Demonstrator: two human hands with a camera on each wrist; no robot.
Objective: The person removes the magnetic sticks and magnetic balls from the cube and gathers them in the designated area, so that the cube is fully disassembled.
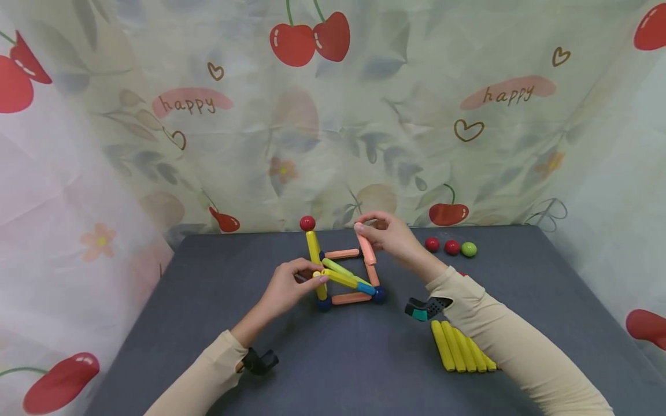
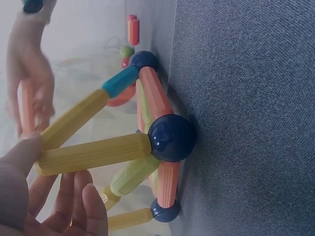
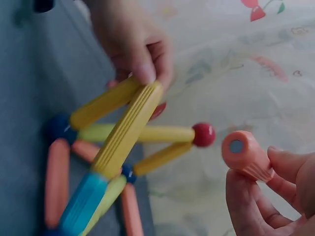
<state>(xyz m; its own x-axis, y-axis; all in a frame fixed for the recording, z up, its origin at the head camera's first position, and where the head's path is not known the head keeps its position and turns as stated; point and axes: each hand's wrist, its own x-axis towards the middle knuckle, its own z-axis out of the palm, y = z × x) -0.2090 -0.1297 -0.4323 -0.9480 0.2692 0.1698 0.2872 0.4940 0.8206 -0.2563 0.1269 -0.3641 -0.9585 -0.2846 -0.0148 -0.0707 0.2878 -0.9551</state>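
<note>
My left hand pinches the top ends of two yellow magnetic rods where they meet. One slopes down into a short blue rod ending at a navy ball; the other runs to the near left navy ball. Salmon rods and navy balls form a four-sided base on the table. At the back, yellow rods lean up to a red ball. Above the base's right side, my right hand holds a loose salmon rod, its round metal end showing in the right wrist view.
Two red balls and a green ball lie at the back right. Several yellow rods lie in a row beneath my right forearm. A printed cloth hangs behind the dark table.
</note>
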